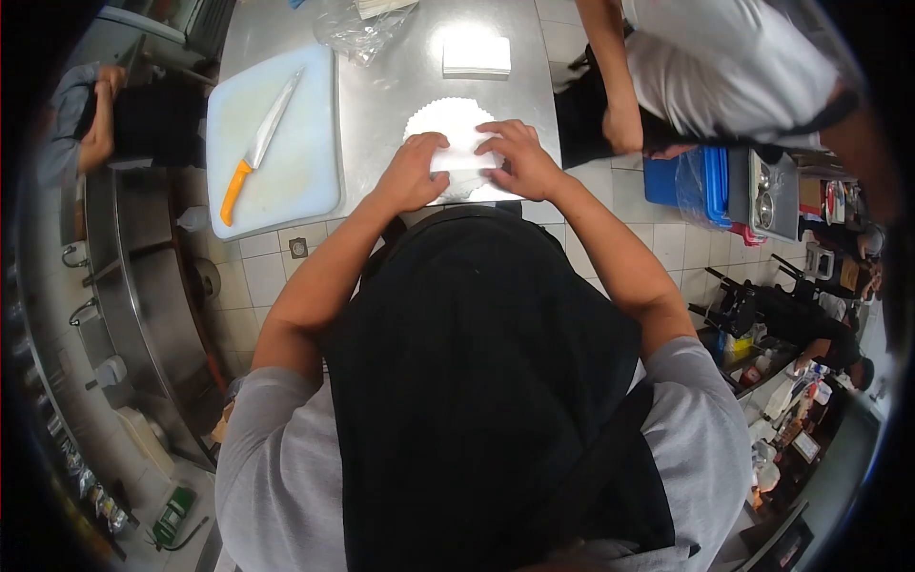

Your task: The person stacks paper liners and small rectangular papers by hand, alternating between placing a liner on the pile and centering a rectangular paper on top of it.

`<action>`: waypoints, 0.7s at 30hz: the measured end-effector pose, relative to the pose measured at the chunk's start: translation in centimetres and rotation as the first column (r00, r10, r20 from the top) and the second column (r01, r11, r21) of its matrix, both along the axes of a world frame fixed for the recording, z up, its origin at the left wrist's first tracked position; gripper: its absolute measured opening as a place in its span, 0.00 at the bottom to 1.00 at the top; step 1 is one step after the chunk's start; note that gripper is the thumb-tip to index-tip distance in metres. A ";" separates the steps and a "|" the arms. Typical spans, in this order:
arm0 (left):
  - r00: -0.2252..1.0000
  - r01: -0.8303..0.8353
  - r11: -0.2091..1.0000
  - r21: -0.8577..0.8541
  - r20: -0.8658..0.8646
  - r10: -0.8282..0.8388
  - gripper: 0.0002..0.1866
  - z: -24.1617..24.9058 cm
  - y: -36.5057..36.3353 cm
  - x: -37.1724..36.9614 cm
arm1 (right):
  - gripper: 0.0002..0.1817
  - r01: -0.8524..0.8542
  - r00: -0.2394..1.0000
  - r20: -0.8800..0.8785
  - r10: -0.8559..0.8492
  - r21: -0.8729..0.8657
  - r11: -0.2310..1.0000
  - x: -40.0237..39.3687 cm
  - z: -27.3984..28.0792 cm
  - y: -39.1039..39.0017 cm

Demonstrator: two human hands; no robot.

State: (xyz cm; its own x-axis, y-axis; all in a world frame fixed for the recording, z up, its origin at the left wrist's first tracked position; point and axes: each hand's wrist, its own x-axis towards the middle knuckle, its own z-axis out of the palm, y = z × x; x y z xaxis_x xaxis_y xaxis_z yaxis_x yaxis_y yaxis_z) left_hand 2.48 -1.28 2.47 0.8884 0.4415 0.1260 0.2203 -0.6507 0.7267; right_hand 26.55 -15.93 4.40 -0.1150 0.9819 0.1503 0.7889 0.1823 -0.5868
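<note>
Left hand (416, 172) and right hand (524, 160) touching a scalloped white sheet (448, 116), lying at twelve o'clock on the steel surface (376, 124), fingers (435, 141) curving, their grip I cannot tell, orange-handled knife (261, 146) lying on cutting board (310, 176) at ten o'clock

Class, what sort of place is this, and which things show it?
Probably a professional kitchen: a knife lies on a board, which sits on a metal table.

At twelve o'clock, glare washes out the scalloped sheet (450, 114); at one, the top edge crops a co-worker's arm (611, 71).
</note>
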 end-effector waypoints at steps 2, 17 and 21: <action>1.000 -0.014 0.999 -0.051 0.001 0.014 0.27 -0.2 0.6 -0.2 | 0.18 0.017 1.000 0.012 -0.017 0.015 1.000 0.0 0.0 0.3; 0.816 -0.510 0.753 -0.416 0.043 0.576 0.18 -3.6 0.0 0.9 | 0.11 0.425 0.740 -0.421 -0.525 -0.313 0.849 -0.7 -5.1 4.7; 0.734 -0.609 0.686 -0.399 0.046 0.678 0.18 -2.8 -0.7 1.2 | 0.13 0.472 0.700 -0.439 -0.563 -0.307 0.826 -1.6 -3.9 5.3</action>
State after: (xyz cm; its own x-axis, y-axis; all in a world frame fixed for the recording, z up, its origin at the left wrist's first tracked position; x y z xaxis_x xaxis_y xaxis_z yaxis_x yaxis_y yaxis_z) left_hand 3.70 -2.03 -0.32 0.3451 0.9384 -0.0201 0.3386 -0.1045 0.9351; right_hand 24.97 -10.65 0.51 0.4635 0.8774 -0.1240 0.3238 -0.2980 -0.8980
